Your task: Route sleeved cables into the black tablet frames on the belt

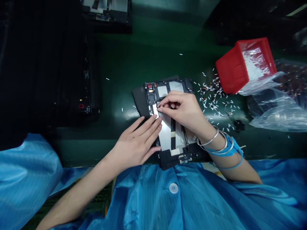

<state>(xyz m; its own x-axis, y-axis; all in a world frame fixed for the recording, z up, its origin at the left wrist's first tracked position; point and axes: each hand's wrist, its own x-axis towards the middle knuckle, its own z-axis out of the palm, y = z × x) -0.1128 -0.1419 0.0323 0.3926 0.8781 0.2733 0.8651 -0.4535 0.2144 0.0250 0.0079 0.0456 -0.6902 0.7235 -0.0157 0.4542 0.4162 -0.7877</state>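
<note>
An opened tablet [168, 92] lies on the green work surface, its black frame and silver inner plates facing up. My left hand [137, 142] lies flat on its left side, fingers stretched out and pressing it down. My right hand [183, 108] hovers over the upper middle of the tablet, thumb and fingers pinched together on something tiny that I cannot make out, close to the left hand's fingertips. Bracelets and a blue band ring my right wrist.
A tipped red bin [244, 65] lined with clear plastic sits at the right, with several small white pieces [216, 102] spilled beside it. Clear plastic bags [278, 111] lie further right. Dark stacked trays [72, 80] stand at the left. My blue smock [172, 198] covers the near edge.
</note>
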